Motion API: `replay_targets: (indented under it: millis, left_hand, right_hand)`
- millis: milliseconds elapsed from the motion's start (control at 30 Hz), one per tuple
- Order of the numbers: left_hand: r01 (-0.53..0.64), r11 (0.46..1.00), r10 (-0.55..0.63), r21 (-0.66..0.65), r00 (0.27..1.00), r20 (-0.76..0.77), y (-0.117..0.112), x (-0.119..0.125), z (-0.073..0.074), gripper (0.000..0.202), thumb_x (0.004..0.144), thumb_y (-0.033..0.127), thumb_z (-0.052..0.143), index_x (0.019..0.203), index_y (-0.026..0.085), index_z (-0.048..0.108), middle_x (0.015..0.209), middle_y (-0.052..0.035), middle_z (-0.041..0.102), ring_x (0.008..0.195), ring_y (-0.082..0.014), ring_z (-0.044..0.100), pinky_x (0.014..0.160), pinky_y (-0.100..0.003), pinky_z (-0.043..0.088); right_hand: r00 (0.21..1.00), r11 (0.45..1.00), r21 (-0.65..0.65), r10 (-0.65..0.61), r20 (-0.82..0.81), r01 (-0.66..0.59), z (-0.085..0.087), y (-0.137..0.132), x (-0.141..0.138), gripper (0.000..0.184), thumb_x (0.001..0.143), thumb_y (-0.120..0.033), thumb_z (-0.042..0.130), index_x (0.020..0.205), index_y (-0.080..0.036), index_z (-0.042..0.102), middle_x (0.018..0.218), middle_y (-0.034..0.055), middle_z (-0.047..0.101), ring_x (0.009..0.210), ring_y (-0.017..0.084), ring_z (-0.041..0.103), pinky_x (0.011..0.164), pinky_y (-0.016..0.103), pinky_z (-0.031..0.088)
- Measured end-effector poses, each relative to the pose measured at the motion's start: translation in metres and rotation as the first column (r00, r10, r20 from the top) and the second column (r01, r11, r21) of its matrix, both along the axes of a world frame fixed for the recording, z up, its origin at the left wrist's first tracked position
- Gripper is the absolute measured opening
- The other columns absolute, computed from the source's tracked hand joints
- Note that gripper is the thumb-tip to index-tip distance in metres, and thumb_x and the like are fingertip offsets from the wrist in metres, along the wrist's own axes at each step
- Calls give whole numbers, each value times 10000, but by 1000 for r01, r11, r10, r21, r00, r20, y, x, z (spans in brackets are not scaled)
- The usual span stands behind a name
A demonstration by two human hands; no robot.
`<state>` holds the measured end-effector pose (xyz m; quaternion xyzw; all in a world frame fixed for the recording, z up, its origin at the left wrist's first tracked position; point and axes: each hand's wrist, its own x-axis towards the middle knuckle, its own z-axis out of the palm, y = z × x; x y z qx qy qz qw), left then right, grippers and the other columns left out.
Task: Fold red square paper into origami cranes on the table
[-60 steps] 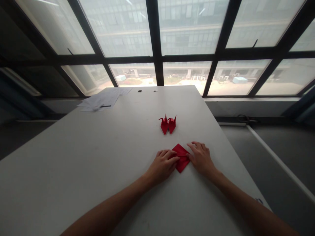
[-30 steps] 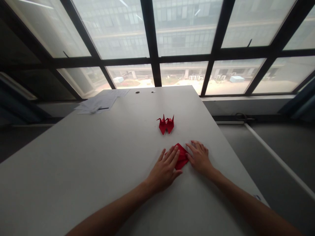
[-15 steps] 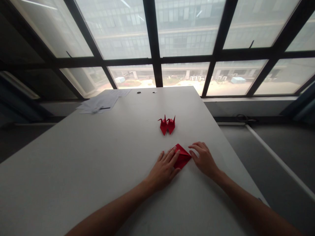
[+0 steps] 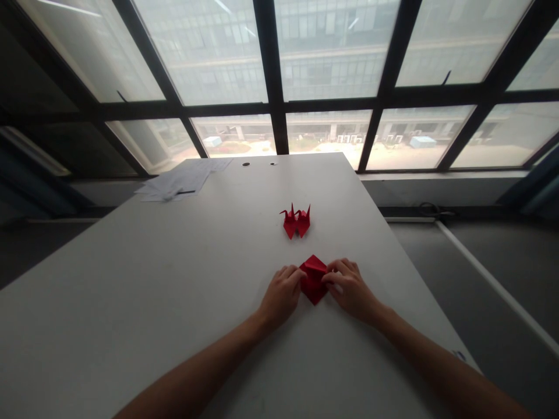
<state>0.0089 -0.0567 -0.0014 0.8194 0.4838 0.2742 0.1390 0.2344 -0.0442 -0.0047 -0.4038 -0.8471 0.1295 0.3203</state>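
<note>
A folded piece of red origami paper (image 4: 315, 286) lies on the white table between my hands, roughly diamond-shaped with a crease across its upper part. My left hand (image 4: 283, 291) pinches its left corner between thumb and fingers. At the right corner, my right hand (image 4: 349, 287) is closed in a pinch on the paper. The fingers cover both side corners, while the top and bottom points show. Just beyond the paper stand two red paper cranes (image 4: 297, 222), side by side and touching or nearly so.
Loose white papers (image 4: 177, 179) with a dark pen (image 4: 186, 192) on them lie at the table's far left. Two round holes (image 4: 246, 164) show near the far edge of the table (image 4: 152, 279). Large windows (image 4: 329, 52) rise behind it.
My left hand has gone from lying flat on the red paper to pinching its left corner. My right hand has closed on the right corner. The paper has turned or shifted slightly left.
</note>
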Motion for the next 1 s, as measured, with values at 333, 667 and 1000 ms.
replay_targets:
  millis: [333, 667, 1000]
  left_hand:
    - [-3, 1000, 3, -1, 979, -204, 2, 3, -3, 464, 907, 196, 506, 1367, 254, 530, 1096, -83, 610, 996, -250, 535, 919, -409, 434]
    - [-7, 1000, 3, -16, 970, -242, -3, 5, -1, 631, 797, 165, 568, 1415, 251, 480, 1146, -92, 593, 1066, -278, 514, 939, -429, 397]
    - [53, 998, -55, -13, 982, -182, -7, 6, 8, 542, 828, 386, 693, 1337, 286, 537, 1287, -75, 573, 1215, -284, 494, 1103, -493, 303]
  right_hand:
    - [987, 991, -79, 116, 107, -107, 5, -3, 1, 76, 859, -290, 695, 917, -242, 689, 933, 30, 669, 882, 198, 587, 854, 359, 435]
    - [987, 999, -11, -35, 156, 37, -3, 4, 2, 263, 908, -167, 582, 1111, -288, 697, 1197, 78, 608, 1095, 250, 535, 952, 423, 475]
    - [988, 996, -28, -78, 133, 83, -2, 3, 3, 154, 893, -212, 612, 1004, -241, 713, 1177, 81, 625, 1114, 256, 523, 975, 453, 446]
